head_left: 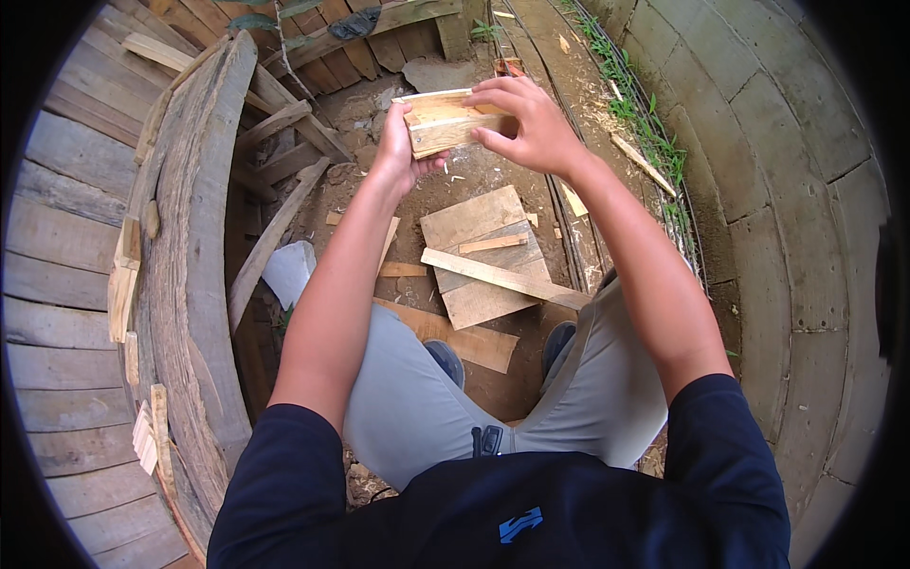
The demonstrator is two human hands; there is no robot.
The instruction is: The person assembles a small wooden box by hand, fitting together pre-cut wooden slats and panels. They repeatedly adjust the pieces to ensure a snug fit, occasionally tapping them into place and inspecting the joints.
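Observation:
Out in front of me, above the ground, I hold a small open wooden box [439, 137] made of pale boards. My left hand [396, 147] grips its left end, with the thumb up the side and the fingers underneath. At the box's right end is my right hand [536, 123], its fingers over the far wall and its thumb by the near wall. Below lies a square wooden panel [464, 223] of joined boards. A long wooden strip [512, 281] rests across it towards my right leg, and a short strip [493, 244] lies on it too.
Left of me runs a thick weathered timber slab [190, 256] beside a plank wall [62, 256]. A concrete block wall [787, 209] curves along the right, with green weeds [654, 142] at its foot. Another flat board [483, 341] lies between my feet, and shavings litter the dirt.

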